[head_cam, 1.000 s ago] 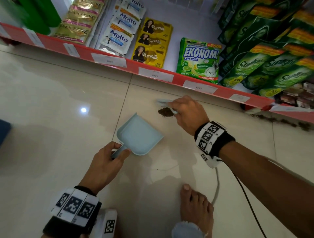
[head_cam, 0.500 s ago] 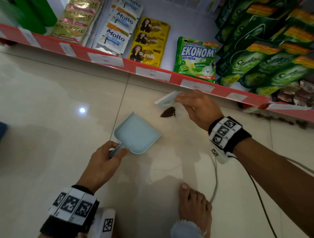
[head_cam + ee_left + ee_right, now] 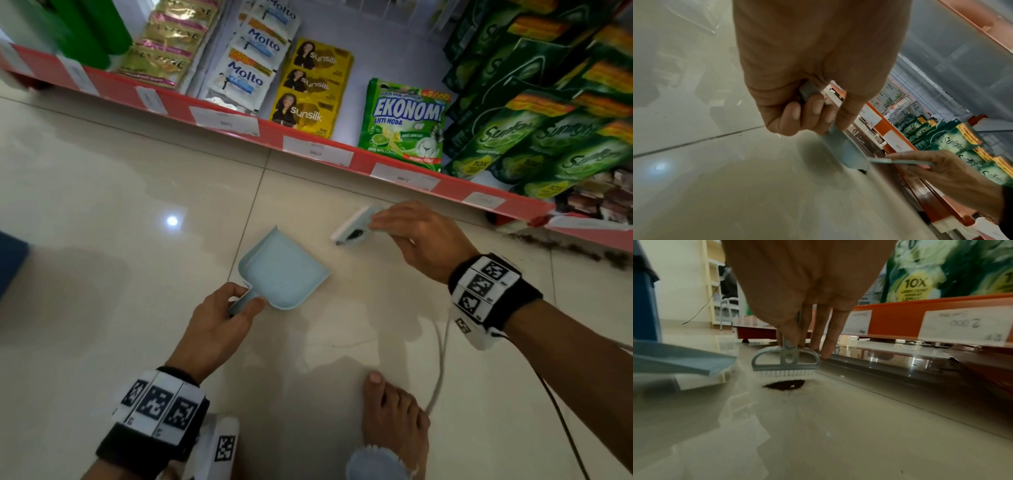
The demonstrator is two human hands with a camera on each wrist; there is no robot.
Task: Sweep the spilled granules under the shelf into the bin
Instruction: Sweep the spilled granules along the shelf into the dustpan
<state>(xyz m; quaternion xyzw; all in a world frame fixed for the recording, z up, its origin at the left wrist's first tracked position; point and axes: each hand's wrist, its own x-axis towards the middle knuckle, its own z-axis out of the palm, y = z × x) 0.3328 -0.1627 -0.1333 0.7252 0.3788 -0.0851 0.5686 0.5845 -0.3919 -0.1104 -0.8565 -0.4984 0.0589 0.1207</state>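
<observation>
Sunsilk sachets [image 3: 310,89], Ekonomi pack [image 3: 404,123], Sunlight pouches [image 3: 534,137] on display.

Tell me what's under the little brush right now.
A small dark pile of granules lies on the floor tile just below the brush bristles. Whether the bristles touch it cannot be told; the head view hides most of it.

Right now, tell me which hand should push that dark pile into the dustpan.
Right hand: it holds the brush just above the granules. Left hand only steadies the dustpan.

Dim, blurred, glare on floor [image 3: 171,221]
</observation>
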